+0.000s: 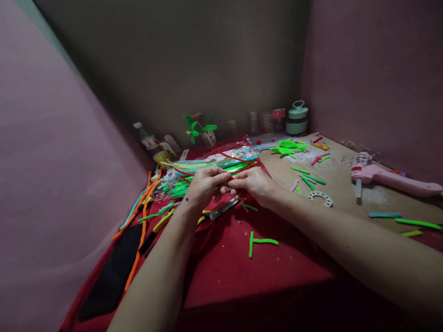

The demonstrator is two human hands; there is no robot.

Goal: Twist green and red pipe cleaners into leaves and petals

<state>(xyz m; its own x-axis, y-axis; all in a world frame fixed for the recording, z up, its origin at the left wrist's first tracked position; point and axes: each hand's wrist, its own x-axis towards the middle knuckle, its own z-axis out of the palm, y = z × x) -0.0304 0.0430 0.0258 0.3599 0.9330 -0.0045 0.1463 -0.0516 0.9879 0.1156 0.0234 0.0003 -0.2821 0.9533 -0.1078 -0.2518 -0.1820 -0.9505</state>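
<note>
My left hand [206, 183] and my right hand [255, 183] meet over the red cloth, thumbs and fingertips pinched close together. Between them they grip red pipe cleaners; one red pipe cleaner [233, 157] sticks up and back from the fingers, and another red end pokes out at the left. The exact spot where the fingertips hold is partly hidden by the fingers. Just below the hands lies a pair of scissors or a similar metal blade [224, 209]. Behind them is a clear bag with bundled green and pale pipe cleaners [194, 165].
Green pipe cleaner pieces [265, 240] lie on the red cloth [242, 281]. A pink glue gun [394, 177], a white ring [320, 198] and cut pieces occupy the board at right. Orange pipe cleaners [142, 230], a bottle [147, 138], a pipe cleaner plant [199, 129] and a lidded container [296, 121] stand around.
</note>
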